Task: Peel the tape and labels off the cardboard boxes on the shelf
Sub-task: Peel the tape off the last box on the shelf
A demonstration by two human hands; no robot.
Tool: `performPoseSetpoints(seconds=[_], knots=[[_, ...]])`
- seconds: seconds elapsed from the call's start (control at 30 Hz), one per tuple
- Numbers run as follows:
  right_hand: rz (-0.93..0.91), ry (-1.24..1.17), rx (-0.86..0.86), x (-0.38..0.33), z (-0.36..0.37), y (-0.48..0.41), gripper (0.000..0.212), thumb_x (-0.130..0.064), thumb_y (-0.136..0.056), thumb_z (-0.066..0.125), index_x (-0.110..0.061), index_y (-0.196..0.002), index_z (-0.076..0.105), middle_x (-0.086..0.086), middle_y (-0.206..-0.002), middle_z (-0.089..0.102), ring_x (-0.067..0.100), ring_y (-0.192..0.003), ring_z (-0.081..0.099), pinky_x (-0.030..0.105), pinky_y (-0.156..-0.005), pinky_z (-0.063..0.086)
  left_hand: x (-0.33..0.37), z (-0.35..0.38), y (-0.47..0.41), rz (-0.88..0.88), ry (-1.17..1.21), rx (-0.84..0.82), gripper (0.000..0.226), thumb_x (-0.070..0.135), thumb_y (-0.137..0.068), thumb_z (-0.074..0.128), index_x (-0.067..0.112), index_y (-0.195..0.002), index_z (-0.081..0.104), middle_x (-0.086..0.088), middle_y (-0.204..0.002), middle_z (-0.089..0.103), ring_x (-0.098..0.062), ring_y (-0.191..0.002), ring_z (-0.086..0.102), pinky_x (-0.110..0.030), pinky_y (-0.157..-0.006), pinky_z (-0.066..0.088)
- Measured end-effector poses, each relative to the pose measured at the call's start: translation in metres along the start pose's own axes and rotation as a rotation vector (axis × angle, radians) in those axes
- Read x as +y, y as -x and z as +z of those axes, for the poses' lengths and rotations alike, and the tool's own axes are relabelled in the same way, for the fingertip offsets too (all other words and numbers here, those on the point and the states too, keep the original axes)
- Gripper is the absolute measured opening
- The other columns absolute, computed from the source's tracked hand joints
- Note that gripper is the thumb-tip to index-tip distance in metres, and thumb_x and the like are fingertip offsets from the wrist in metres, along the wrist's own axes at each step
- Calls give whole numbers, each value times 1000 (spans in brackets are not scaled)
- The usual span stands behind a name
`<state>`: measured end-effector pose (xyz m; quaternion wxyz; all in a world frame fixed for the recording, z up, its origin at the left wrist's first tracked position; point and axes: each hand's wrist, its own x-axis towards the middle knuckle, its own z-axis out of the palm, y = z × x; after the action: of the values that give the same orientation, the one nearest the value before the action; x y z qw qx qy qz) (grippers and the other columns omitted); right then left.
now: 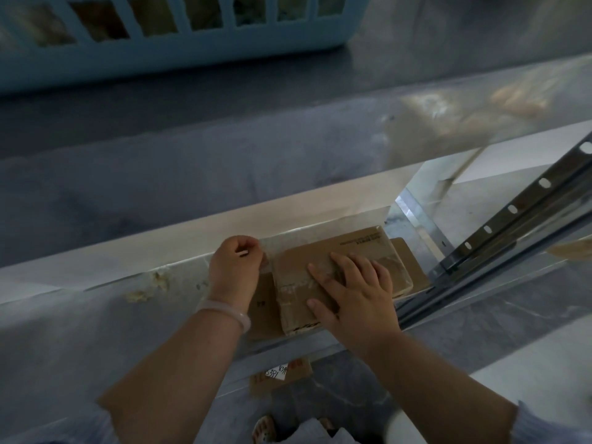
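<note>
Box (pixel 358 246) on a metal shelf (pixel 160 283), pressed down by the right hand (pixel 355 299), fingers spread flat; the left hand (pixel 235 267) pinches clear tape (pixel 272 248) in curled fingers at its far-left corner

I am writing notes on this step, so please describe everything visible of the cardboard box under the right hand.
The cardboard box is brown and flat, with dark print near its far edge and glossy tape on top. It lies on the metal shelf over other cardboard. The right hand presses it; the left hand pinches tape at its far-left corner.
</note>
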<state>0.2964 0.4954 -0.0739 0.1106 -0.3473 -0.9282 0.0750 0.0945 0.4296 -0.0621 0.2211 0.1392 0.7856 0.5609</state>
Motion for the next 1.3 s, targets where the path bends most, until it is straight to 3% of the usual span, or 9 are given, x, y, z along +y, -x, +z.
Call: performPoseSetpoints(seconds=[0.13,0.3,0.47,0.6,0.7,0.83,0.93,1.03,1.3], knots=[[2,-1,7,-1,-1,0,53,-67,-88,38,-43,-132,55,2,-137,54,31,-127,46,54,-106,31,4,-3,14,363,-366,-184,9,22,-85,70,31,-82,70,17,-81,66,3,-79,60,-17,-79,47],[7,-1,-20,0,-1,1,53,-67,-89,36,-44,-134,53,1,-139,53,31,-129,44,53,-109,27,-3,-24,6,840,-634,-413,30,33,-88,52,17,-96,77,6,-99,69,-2,-93,54,-10,-86,35],[5,-13,-22,0,0,1,53,-67,-89,36,-44,-133,54,1,-138,53,30,-129,45,52,-109,26,2,-32,-7,830,-643,-475,26,18,-82,66,18,-107,74,6,-100,67,7,-93,50,2,-84,32],[8,-11,-33,0,-1,1,54,-68,-89,34,-44,-134,53,1,-139,53,30,-130,44,53,-109,26,6,-26,-16,862,-778,-490,20,13,-75,76,18,-94,76,2,-89,66,-15,-84,61,-23,-77,46],[9,-15,-33,-1,-2,1,54,-67,-89,34,-44,-133,53,1,-138,53,30,-129,44,53,-109,26,7,-24,-12,830,-778,-475,10,9,-78,72,18,-81,69,7,-85,58,-13,-82,56,-29,-76,47],[0,-10,-38,0,-2,3,54,-67,-89,33,-44,-134,52,1,-139,53,30,-130,44,52,-110,25,-7,-16,-12,459,-561,-291,12,12,-83,69,21,-76,64,7,-78,66,-13,-75,63,-27,-75,51],[-2,-13,-45,1,-2,3,54,-68,-90,33,-45,-135,52,0,-139,52,30,-130,44,51,-111,23,-13,-8,-15,140,-276,-178,17,14,-82,73,24,-76,60,-2,-76,69,-21,-71,69,-42,-72,59],[2,-14,-53,0,-3,2,54,-68,-90,32,-45,-135,52,0,-139,52,30,-130,44,50,-111,22,-14,0,-18,15,-181,-111,20,8,-82,72,23,-78,58,-6,-79,68,-23,-65,70,-45,-68,60],[8,5,-81,0,-4,2,55,-68,-90,28,-45,-136,50,-1,-141,51,29,-132,42,50,-111,21,-13,-7,-9,396,-594,-296,21,9,-91,60,12,-107,73,-2,-100,73,-18,-90,66,-26,-90,48]])
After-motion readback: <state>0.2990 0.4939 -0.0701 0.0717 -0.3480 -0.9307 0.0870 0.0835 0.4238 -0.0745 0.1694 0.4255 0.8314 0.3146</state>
